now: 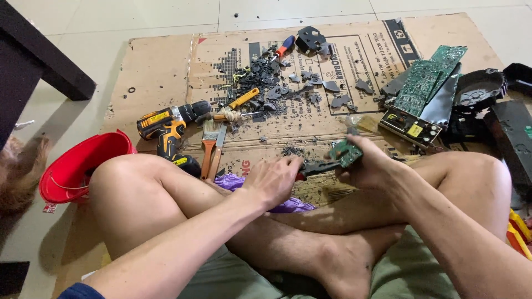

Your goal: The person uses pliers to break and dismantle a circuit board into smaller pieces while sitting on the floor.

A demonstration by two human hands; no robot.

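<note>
Crossed legs [233, 221] nearest; right hand [371, 166] grips a small green circuit board [346, 152], left hand [274, 180] closed on a dark tool [318, 168].

A single head-worn camera looks steeply down and forward from close above the seated person's crossed legs. It faces the cardboard sheet [166, 66] spread on the floor, whose far edge lies near the frame's top.

The left hand [272, 180] hides its tool's handle; the black casing [512, 133] (far right) is cut off.
</note>
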